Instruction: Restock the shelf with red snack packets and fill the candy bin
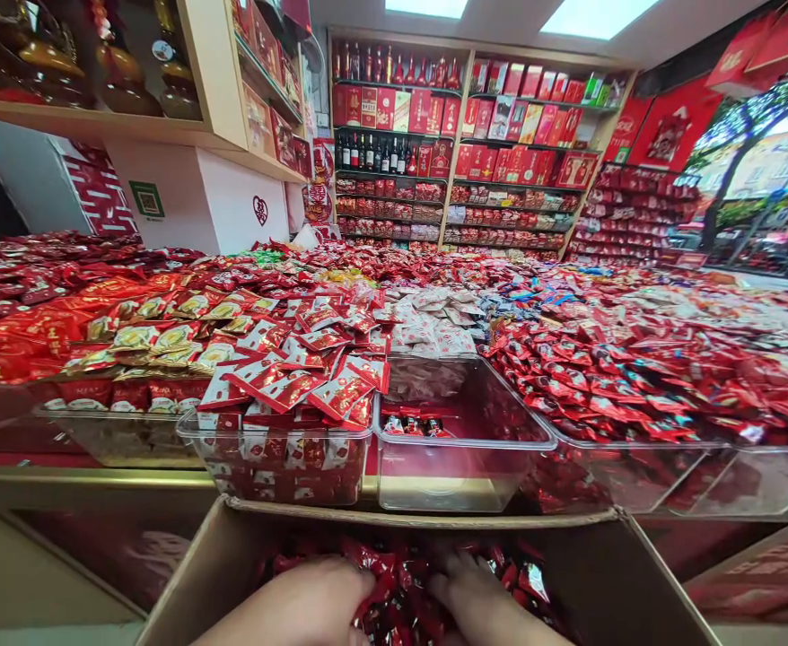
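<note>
Below the counter edge stands an open cardboard box point(427, 519) with shiny red-wrapped candies point(400, 597) inside. My left hand point(323, 583) is down in the box at the left of the heap, its fingers curled round candies and mostly buried. From the right, my right hand point(471, 588) digs in too, thumb and fingers bent about candies, fingertips partly hidden. Candies lie between the two hands. Just beyond the box is a clear plastic bin point(468, 475), with a few small dark-and-red wrapped pieces point(413, 425) on its floor.
Left of that bin, another clear bin point(276, 480) is heaped with red-and-white packets point(293, 390). Red packets point(589, 381) pile up on the right, white packets point(434, 318) behind. Shelves point(461, 161) of bottles and red boxes line the back wall. A cabinet point(219, 99) overhangs the left side.
</note>
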`<state>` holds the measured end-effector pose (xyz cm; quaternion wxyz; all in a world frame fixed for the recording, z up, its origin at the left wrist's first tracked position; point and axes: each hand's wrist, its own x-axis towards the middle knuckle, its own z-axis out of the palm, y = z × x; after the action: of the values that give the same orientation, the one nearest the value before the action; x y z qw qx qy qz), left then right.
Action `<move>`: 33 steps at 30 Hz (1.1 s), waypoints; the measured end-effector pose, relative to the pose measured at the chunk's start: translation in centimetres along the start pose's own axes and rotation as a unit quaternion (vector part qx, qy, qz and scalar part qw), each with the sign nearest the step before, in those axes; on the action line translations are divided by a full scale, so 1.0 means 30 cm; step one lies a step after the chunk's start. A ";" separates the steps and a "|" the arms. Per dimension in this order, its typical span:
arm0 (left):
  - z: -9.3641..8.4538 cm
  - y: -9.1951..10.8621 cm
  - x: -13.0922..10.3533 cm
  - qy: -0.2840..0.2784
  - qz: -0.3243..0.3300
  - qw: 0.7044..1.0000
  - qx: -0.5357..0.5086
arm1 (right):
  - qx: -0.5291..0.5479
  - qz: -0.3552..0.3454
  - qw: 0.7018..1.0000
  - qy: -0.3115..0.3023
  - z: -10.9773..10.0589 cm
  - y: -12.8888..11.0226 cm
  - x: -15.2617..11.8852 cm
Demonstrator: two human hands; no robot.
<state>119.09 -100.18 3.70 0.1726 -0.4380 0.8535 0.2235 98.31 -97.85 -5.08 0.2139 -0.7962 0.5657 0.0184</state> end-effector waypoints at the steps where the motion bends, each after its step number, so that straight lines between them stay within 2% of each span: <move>1: -0.002 -0.002 0.004 0.005 0.003 1.000 -0.001 | 0.005 -0.002 1.000 0.014 -0.002 0.005 -0.007; 4: -0.011 0.000 0.019 0.032 0.042 0.998 -0.025 | 0.053 0.005 0.997 0.048 -0.044 0.004 -0.029; 7: -0.034 0.031 0.023 0.080 0.112 0.985 -0.108 | 0.189 -0.020 0.978 0.082 -0.113 -0.017 -0.049; 9: -0.055 0.065 0.021 0.106 0.158 0.964 -0.186 | 0.334 -0.069 0.938 0.057 -0.157 -0.037 -0.065; 12: -0.080 0.111 0.017 0.115 0.198 0.926 -0.301 | 0.502 -0.111 0.858 0.003 -0.207 -0.067 -0.095; 14: -0.084 0.126 0.016 0.125 0.182 0.907 -0.358 | 0.557 -0.108 0.824 -0.005 -0.229 -0.081 -0.116; 16: -0.080 0.130 0.017 0.139 0.136 0.895 -0.402 | 0.597 -0.097 0.796 -0.034 -0.245 -0.090 -0.136; 19: -0.070 0.126 0.019 0.156 0.091 0.869 -0.460 | 0.630 -0.087 0.768 -0.075 -0.262 -0.097 -0.157; 21: -0.066 0.123 0.020 0.149 0.083 0.849 -0.500 | 0.613 -0.090 0.783 -0.054 -0.271 -0.100 -0.163; 23: -0.067 0.122 0.018 0.117 0.080 0.829 -0.540 | 0.535 -0.107 0.838 0.007 -0.276 -0.101 -0.166; 25: -0.071 0.125 0.015 0.089 0.091 0.808 -0.575 | 0.402 -0.139 0.900 0.096 -0.280 -0.101 -0.170; 27: -0.079 0.131 0.012 0.088 0.107 0.791 -0.596 | 0.286 -0.173 0.926 0.175 -0.282 -0.099 -0.179; 28: -0.083 0.135 0.010 0.097 0.110 0.786 -0.601 | 0.262 -0.177 0.927 0.201 -0.283 -0.098 -0.185; 30: -0.090 0.143 0.006 0.122 0.109 0.778 -0.607 | 0.294 -0.158 0.916 0.223 -0.288 -0.098 -0.199; 33: -0.092 0.150 0.003 0.154 0.112 0.757 -0.625 | 0.458 -0.123 0.862 0.182 -0.301 -0.101 -0.217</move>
<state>115.03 -99.40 7.01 -0.2993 -0.3780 0.5826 0.6543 96.80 -94.50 5.87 0.4482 -0.6609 0.4372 -0.4138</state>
